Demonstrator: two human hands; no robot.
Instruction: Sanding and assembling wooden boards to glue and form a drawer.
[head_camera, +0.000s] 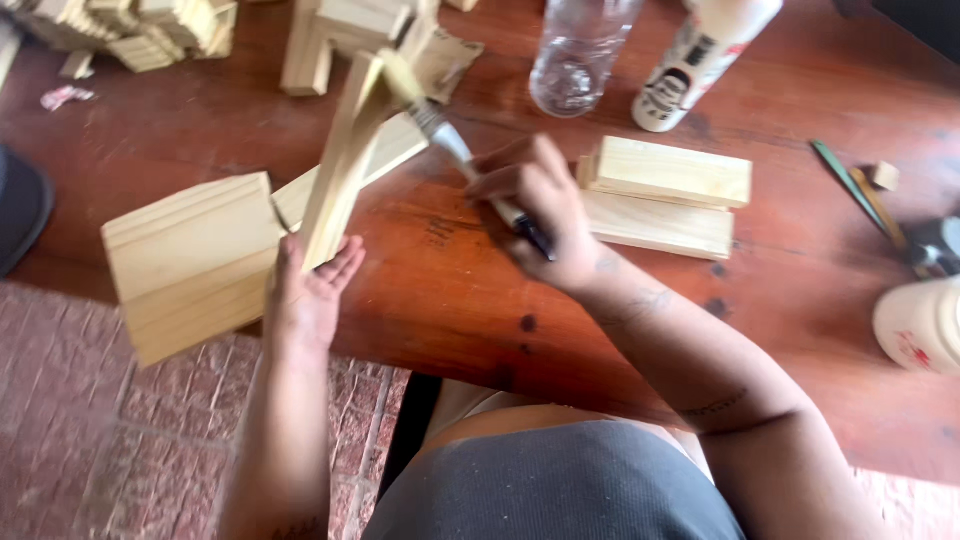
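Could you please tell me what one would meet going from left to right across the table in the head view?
Wide wooden board → left hand holding an upright wooden strip → right hand holding a brush → stacked wooden blocks → green pencil → white tub.

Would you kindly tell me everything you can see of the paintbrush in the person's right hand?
The paintbrush with a dark handle and silver metal ferrule is gripped in the right hand, handle end poking out below the fingers. It slants up and to the left, and its pale bristles rest against the upper end of the pale wooden strip that the left hand holds tilted above the reddish-brown wooden table. The bristles are blurred, so I cannot tell whether anything is on them.
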